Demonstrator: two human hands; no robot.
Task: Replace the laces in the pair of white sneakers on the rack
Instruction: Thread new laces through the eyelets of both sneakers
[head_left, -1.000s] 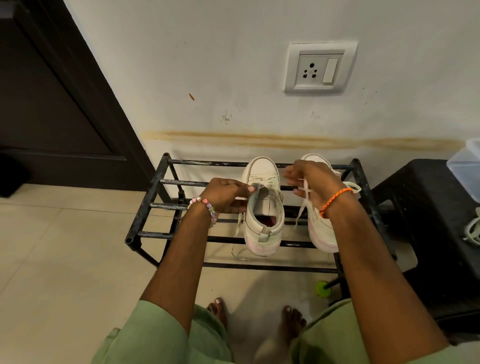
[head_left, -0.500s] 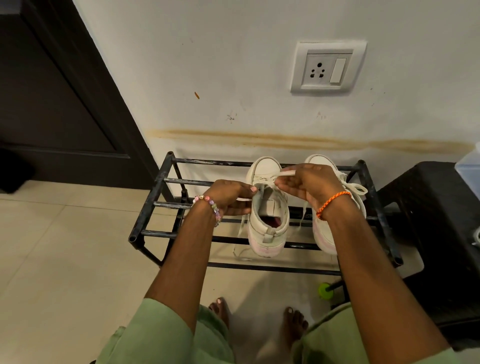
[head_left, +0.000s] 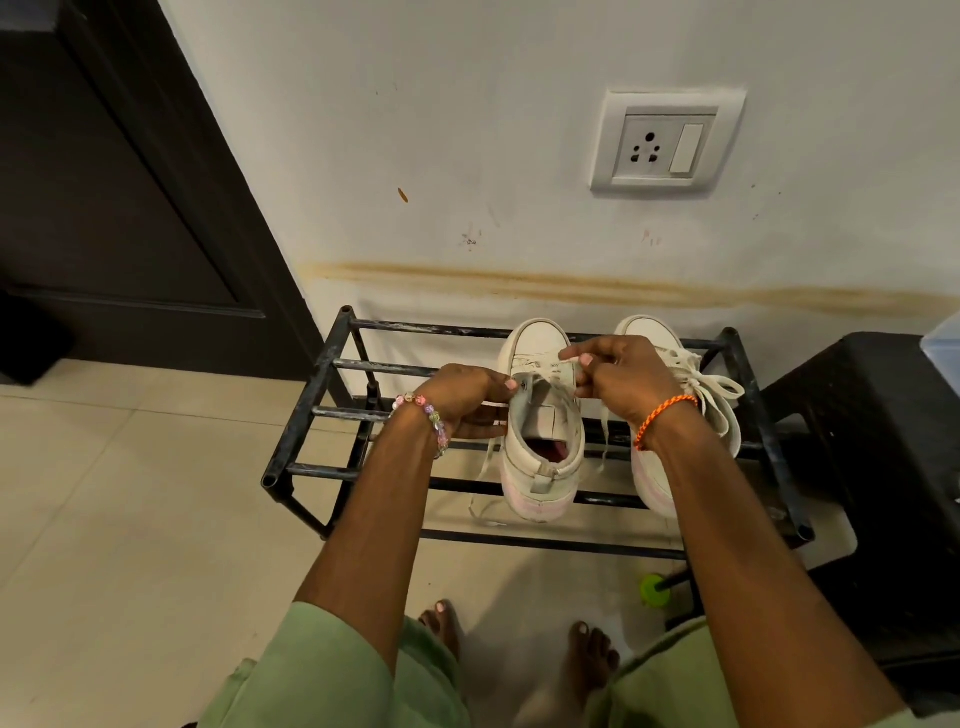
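Both sneakers sit on the top bars of the rack, centre of frame, toes to the wall. Left sneaker: unlacing in hand. Left hand has its fingers curled on one run of the lace at the shoe's left side. Right hand pinches the lace over the eyelets between thumb and fingertips. Loose ends hang through the bars toward the lower tier. Right sneaker, partly behind the right wrist, is tied in a bow.

Risks, as judged:
- A sideways pull could drag the shoe across the bars; the heel overhangs the front bar and could tip off.
- A dangling end could snag on a bar.
- A tip could jam in an eyelet if tugged at an angle.
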